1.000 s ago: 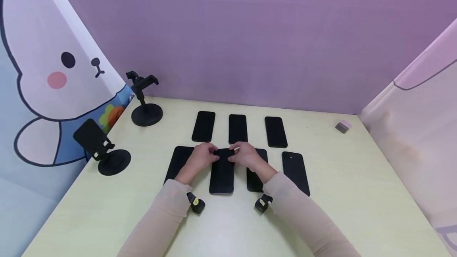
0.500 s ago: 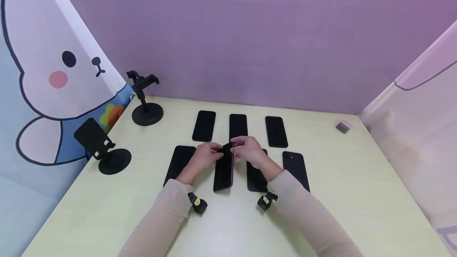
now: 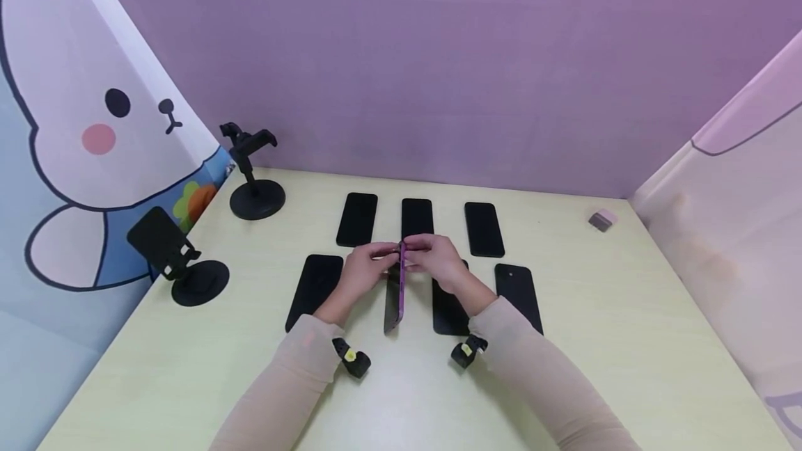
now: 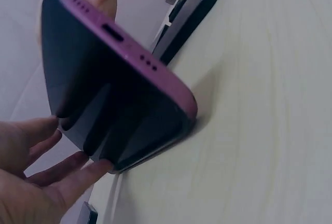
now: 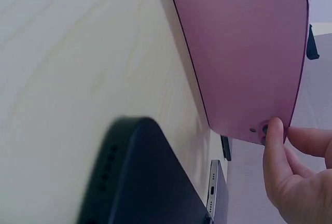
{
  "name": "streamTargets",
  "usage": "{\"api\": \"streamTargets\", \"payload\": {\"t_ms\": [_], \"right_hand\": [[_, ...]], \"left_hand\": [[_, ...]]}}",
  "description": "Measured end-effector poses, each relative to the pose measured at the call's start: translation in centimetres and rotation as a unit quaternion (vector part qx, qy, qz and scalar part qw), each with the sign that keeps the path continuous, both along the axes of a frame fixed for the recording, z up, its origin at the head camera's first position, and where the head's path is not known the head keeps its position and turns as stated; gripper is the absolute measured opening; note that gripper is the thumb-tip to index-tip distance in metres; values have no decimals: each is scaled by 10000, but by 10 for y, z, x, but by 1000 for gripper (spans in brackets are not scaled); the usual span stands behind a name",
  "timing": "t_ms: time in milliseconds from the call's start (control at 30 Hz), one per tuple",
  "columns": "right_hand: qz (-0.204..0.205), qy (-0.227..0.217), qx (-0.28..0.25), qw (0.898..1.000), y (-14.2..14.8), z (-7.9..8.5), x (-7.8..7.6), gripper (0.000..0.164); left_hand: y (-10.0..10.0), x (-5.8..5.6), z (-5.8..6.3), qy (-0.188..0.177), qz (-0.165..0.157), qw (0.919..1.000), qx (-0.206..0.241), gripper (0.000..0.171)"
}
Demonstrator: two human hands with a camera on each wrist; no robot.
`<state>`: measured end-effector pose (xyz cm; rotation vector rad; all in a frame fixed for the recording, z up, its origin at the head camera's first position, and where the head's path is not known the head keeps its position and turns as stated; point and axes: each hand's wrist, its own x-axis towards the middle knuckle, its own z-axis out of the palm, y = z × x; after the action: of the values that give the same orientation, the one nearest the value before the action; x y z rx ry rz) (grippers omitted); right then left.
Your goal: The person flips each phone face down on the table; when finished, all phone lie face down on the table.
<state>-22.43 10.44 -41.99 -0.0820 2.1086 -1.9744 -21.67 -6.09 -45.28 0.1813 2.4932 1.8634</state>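
Observation:
A smartphone [image 3: 401, 291] with a purple edge stands tipped up on its long side at the middle of the table. My left hand [image 3: 362, 270] holds its far end from the screen side; in the left wrist view the fingertips lie at the edge of the dark screen [image 4: 98, 84]. From the other side my right hand [image 3: 438, 266] pinches the far upper corner, a finger over the camera lenses on the pink back [image 5: 244, 53]. One black phone [image 3: 313, 291] lies left of my left hand. Another phone [image 3: 448, 312] lies partly hidden under my right hand.
Behind the hands lie three dark phones, left [image 3: 357, 220], middle [image 3: 418, 216] and right [image 3: 484, 230]. A phone with its camera side up [image 3: 519, 294] lies at right. Two black stands, far [image 3: 257, 199] and near [image 3: 200, 284], are at left. A small block [image 3: 602, 220] sits far right.
The phone was lying flat with its screen up; both hands have turned it up onto its long side, and its purple edge now shows. My right hand has risen slightly with the corner.

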Motion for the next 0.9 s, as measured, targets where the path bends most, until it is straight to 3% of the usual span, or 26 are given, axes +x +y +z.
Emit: {"api": "streamTargets", "payload": {"t_ms": [100, 500, 600, 900], "right_hand": [[5, 44, -201, 9998, -1, -3, 0, 33], [249, 117, -115, 9996, -7, -11, 4, 37], [307, 162, 132, 9993, -9, -16, 5, 36], [312, 216, 843, 9957, -10, -24, 5, 34]], "left_hand": [[2, 0, 1, -153, 28, 9984, 534, 26], [1, 0, 5, -659, -6, 9847, 1616, 37], [-1, 1, 6, -616, 3, 9866, 1513, 38], [-13, 0, 8, -390, 44, 9985, 385, 42]]}}
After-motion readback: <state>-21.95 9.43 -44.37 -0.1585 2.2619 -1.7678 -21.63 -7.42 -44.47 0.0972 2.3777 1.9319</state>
